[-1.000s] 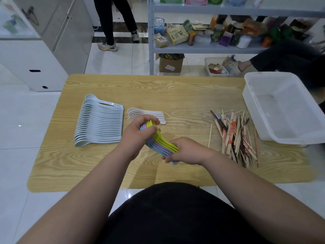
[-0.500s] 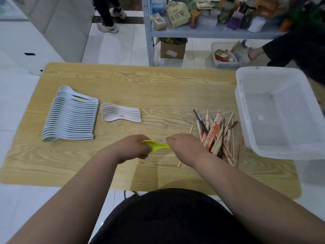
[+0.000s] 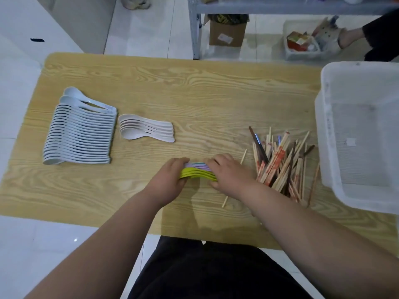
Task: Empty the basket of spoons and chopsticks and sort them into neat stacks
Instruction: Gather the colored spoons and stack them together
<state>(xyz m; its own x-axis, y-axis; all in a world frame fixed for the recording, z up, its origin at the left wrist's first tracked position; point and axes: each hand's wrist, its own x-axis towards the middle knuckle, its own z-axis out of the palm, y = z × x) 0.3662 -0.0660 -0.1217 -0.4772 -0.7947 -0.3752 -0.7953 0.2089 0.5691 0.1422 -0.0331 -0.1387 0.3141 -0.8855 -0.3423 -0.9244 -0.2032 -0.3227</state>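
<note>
Left hand and right hand gripping coloured spoons at both ends, near table front edge; spoons probably touching tabletop. Chopsticks lying beside basket, right edge.

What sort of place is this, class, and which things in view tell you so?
Probably a storeroom or workroom: a metal shelf, a cardboard box and a bin of packets stand on the tiled floor behind the wooden table.
</note>
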